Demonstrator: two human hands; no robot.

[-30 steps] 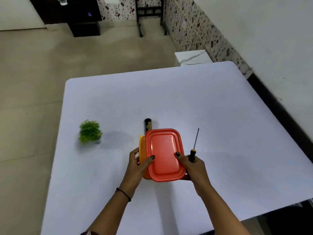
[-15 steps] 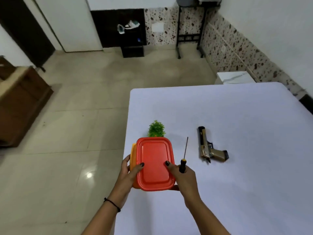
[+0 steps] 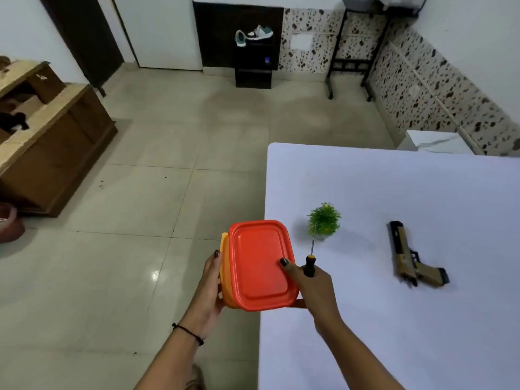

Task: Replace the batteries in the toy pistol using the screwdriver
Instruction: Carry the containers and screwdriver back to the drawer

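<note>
The work looks to be at its preparatory step: nothing on the toy has been opened, and both hands are taken up with a lidded box, which may hold the batteries, though its contents are hidden.

The left hand (image 3: 209, 288) grips the orange side of the box (image 3: 259, 263), thumb laid up along the left wall and the other fingers out of sight beneath. The box, with its red lid shut, is held tilted towards the camera at the left edge of the bench (image 3: 394, 178), partly out over the floor. The right hand (image 3: 315, 285) pinches the box's right edge, thumb pressed on the lid, and carries the screwdriver (image 3: 310, 264) as well, its black handle standing up out of the hand and the thin shaft pointing away. Beyond the shaft stands a small green plant (image 3: 324, 220). Well to the right, the toy pistol (image 3: 408, 257) lies flat on the bench, untouched.

The next move likely calls for setting the box down and freeing one hand for the pistol.
</note>
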